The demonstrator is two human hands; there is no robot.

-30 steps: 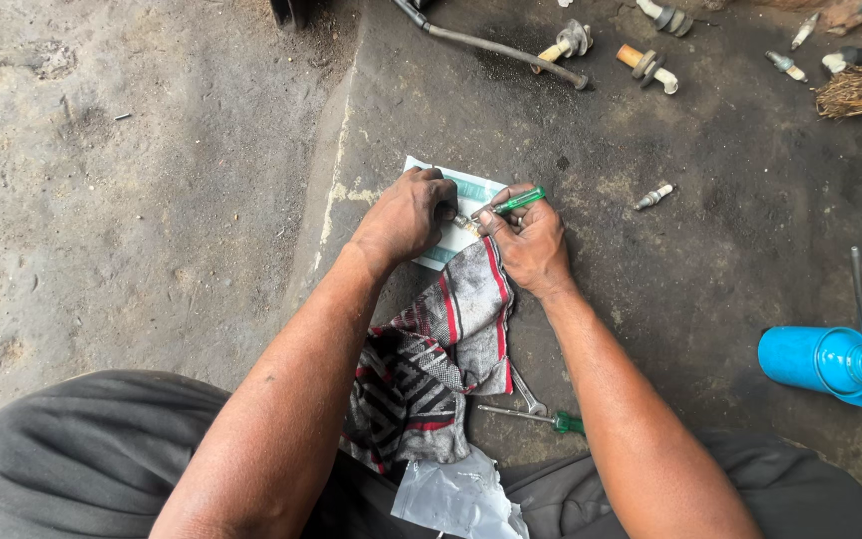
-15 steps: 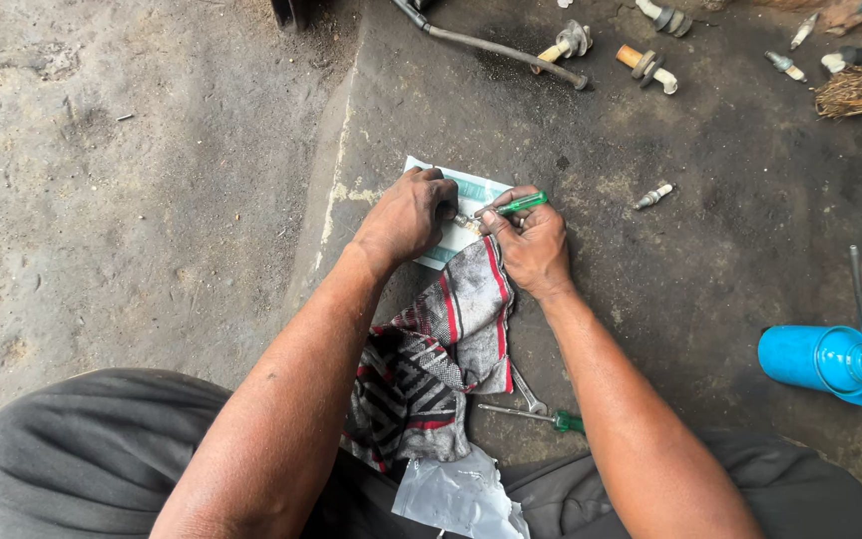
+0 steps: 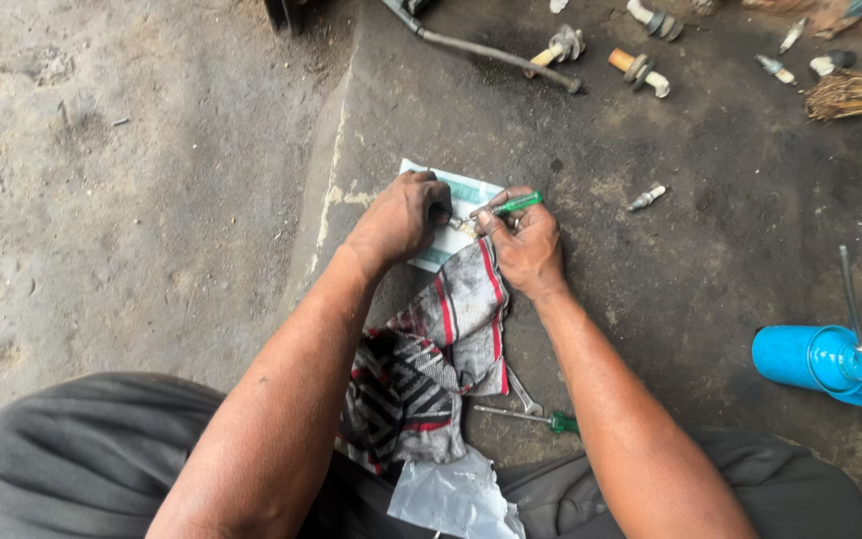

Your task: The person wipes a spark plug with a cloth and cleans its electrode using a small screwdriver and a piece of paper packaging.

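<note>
Floor, left zone: bare grey concrete floor (image 3: 102, 200), rough and stained; a raised darker slab (image 3: 710, 279) begins right of centre and carries all the parts.
Your left hand (image 3: 398, 215): it rests on the pale green-striped paper packet (image 3: 471, 190), fingers curled narrow over a small metal part (image 3: 461, 225). You cannot tell the exact grip, because the knuckles hide it.
Small metal part: it sits between your two hands, just above the packet, touching the tool tip.
Your right hand (image 3: 526, 250): fingers closed around a green-handled screwdriver (image 3: 511, 205), with its tip directed at the small part under your left hand.
Rag (image 3: 431, 359): a soiled red, grey and black striped cloth, lying under your right wrist and running down toward your lap.
Below the rag: a clear plastic bag (image 3: 451, 499) lies at its lower end; a second green-handled screwdriver (image 3: 526, 417) and a spanner (image 3: 523, 391) lie just beside its right edge.
Upper slab: a dark metal rod (image 3: 491, 50), then several spark plugs (image 3: 641, 70), lie well apart from your hands.
Mid slab: a single spark plug (image 3: 646, 198) lies to the right of your right hand.
Right edge: a straw brush (image 3: 850, 95) lies at the top; a blue oil can (image 3: 820, 359) lies on its side lower down.
</note>
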